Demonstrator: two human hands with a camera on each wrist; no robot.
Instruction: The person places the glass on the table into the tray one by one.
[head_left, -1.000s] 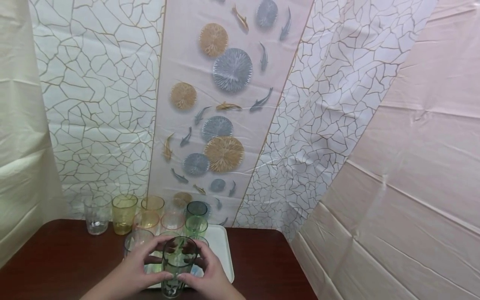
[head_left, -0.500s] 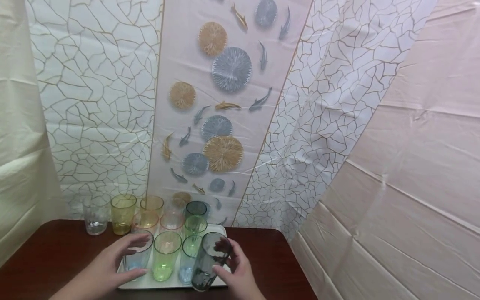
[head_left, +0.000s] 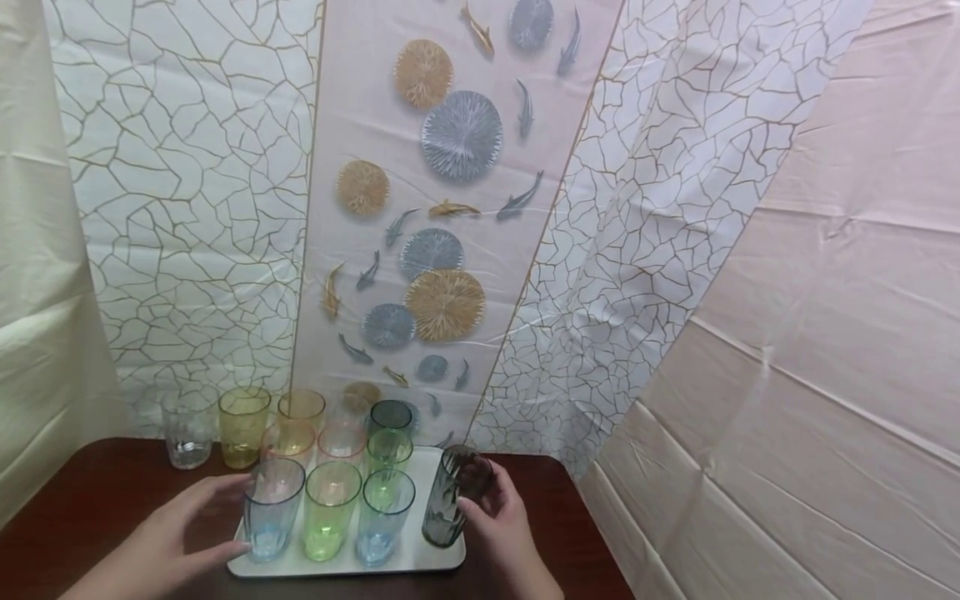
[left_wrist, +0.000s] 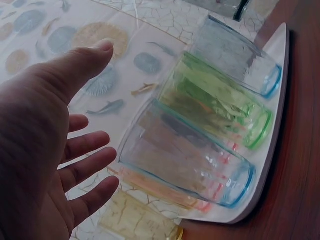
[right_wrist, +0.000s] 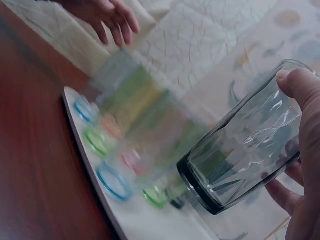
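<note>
Reddish-brown table [head_left: 547, 533]; fish-print cloth [head_left: 457, 200] behind; beige drape [head_left: 817, 367] at right.

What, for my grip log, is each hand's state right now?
Left hand: open, holding nothing.
Right hand: closed on the dark gray glass, holding it tilted.

1. The held glass [right_wrist: 245, 140] is smoky grey, nearly black at its base.
2. Two glasses [head_left: 272, 525] are light blue at the base; the middle glass [head_left: 327, 525] is bright green.
3. The tray [head_left: 417, 554] is white, the surface [head_left: 97, 500] dark reddish brown.
4. The cloth [head_left: 517, 275] is pale pink and white, with golden crack lines, grey and golden discs and fishes.
</note>
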